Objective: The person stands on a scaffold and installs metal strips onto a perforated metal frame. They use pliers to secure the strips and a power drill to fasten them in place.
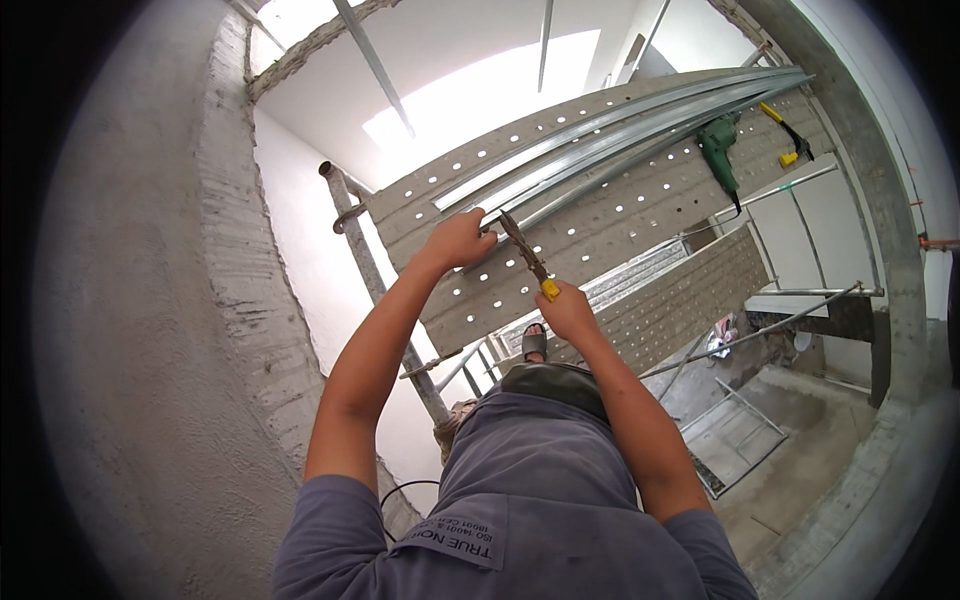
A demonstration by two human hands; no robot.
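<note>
My right hand (568,312) is closed around the yellow handles of a pair of tin snips (525,250). The snips point up and to the left, and their dark jaws meet the near end of a thin metal channel (560,183). My left hand (462,240) is closed at that same end, just left of the jaws, with its fingers on the channel. More long silver channels (620,118) lie beside it, running to the far right across a perforated scaffold plank (415,200).
A green power drill (716,150) and a yellow-and-black tool (790,138) lie toward the plank's far right. A scaffold pipe (360,250) stands on the left beside a rough wall (150,300). Lower planks (670,305) and a metal frame (735,440) are below right.
</note>
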